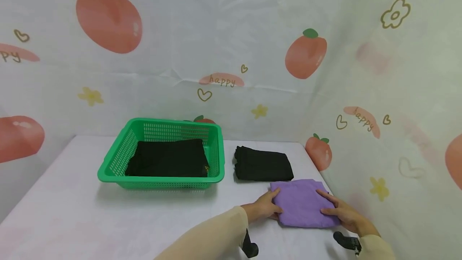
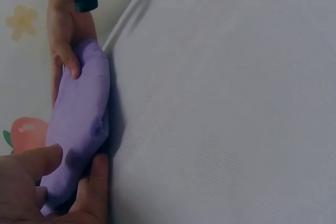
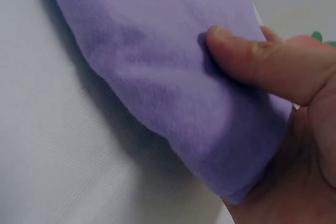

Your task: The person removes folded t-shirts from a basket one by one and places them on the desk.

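Observation:
A folded purple cloth (image 1: pixel 303 204) lies at the right end of the table, near its edge; the kind of garment cannot be told. My left hand (image 1: pixel 266 205) grips its left side, with the thumb (image 2: pixel 51 158) over the top and the fingers low along the edge. At the opposite side my right hand (image 1: pixel 344 214) holds it, thumb (image 3: pixel 236 53) pressed on the upper face. Most of the right fingers are hidden behind and below the cloth. Just behind it rests a folded black cloth (image 1: pixel 263 164).
On the left side of the white table (image 1: pixel 72 212) stands a green plastic basket (image 1: pixel 160 180) with perforated walls. A folded black fabric piece (image 1: pixel 167 159) lies in it. A printed white backdrop (image 1: pixel 169 51) closes off the rear and the right.

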The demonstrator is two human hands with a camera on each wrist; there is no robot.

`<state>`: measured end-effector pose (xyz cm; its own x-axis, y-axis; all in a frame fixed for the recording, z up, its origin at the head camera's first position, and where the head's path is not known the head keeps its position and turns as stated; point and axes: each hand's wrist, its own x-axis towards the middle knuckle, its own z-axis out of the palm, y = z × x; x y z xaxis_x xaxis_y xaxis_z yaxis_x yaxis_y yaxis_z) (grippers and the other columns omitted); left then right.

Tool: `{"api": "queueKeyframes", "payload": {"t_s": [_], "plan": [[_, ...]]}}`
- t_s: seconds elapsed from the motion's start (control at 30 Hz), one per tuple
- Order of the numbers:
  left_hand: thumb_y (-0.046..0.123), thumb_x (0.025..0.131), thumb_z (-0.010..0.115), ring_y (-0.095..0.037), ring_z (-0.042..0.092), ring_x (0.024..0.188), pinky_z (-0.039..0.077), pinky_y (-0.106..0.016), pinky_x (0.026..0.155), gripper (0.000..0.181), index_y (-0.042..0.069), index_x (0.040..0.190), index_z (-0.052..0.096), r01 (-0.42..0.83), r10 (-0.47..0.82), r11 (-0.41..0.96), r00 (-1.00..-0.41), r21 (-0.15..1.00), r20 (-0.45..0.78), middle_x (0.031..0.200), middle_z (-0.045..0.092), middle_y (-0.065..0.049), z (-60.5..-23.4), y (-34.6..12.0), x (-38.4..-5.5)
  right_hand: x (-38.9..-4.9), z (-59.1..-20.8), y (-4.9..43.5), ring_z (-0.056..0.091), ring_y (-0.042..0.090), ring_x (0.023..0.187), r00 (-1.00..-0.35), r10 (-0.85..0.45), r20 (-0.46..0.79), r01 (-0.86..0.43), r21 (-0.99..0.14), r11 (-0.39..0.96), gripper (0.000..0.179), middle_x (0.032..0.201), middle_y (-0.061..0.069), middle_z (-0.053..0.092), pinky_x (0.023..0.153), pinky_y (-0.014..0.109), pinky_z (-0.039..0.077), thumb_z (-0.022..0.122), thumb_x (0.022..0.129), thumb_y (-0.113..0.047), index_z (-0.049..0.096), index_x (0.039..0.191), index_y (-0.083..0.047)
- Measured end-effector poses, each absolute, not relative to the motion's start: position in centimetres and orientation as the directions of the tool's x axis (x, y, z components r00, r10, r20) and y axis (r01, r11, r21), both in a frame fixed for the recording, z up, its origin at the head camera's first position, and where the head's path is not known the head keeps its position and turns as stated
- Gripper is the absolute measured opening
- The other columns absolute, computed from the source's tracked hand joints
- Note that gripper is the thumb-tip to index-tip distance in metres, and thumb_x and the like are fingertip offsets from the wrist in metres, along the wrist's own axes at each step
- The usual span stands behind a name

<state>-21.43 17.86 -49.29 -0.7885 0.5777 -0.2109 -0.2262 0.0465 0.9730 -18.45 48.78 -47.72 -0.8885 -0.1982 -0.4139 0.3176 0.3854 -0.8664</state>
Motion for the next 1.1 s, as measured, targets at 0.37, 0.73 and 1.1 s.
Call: {"api": "queueKeyframes", "payload": {"t_s": [0.37, 0.73, 1.1], "plan": [[-0.001, 0.088, 0.067, -0.024, 0.07, 0.082, 0.059, -0.033, 0.069, 0.059, 0.004, 0.144, 0.049, -0.095, 0.503, 0.213, -0.842, 0.972, -0.193, 0.135, 0.053, -0.022, -48.5, 15.4, -21.5, -18.1, -44.5, 45.2, 0.033, 0.059, 0.133, -0.986, -0.009, -0.164, 0.083, -0.542, 0.836, 0.071, 0.142, 0.04, 0.041, 0.103, 0.068, 0.033, 0.075, 0.086, -0.029, 0.048, 0.141, 0.006], [0.014, 0.098, 0.06, -0.029, 0.068, 0.102, 0.058, -0.039, 0.081, 0.036, 0.006, 0.133, 0.059, 0.069, 0.551, 0.177, -0.833, 0.982, -0.041, 0.129, 0.061, -0.017, -42.5, 6.7, -21.8, -20.9, -42.5, 34.5, 0.058, 0.047, 0.11, -0.892, 0.181, 0.413, -0.124, -0.611, 0.782, 0.065, 0.132, 0.029, 0.053, 0.094, 0.057, 0.045, 0.076, 0.086, -0.013, 0.047, 0.144, -0.001], [0.036, 0.103, 0.052, -0.03, 0.058, 0.122, 0.045, -0.051, 0.103, 0.042, 0.018, 0.14, 0.053, 0.252, 0.253, 0.18, -0.946, 0.951, 0.203, 0.142, 0.053, -0.01, -39.7, -5.4, -23.8, -23.3, -41.4, 21.1, 0.056, 0.033, 0.121, -0.847, 0.051, 0.529, -0.425, -0.732, 0.533, 0.073, 0.138, 0.016, 0.054, 0.103, 0.049, 0.045, 0.079, 0.083, -0.013, 0.046, 0.147, -0.013]]}}
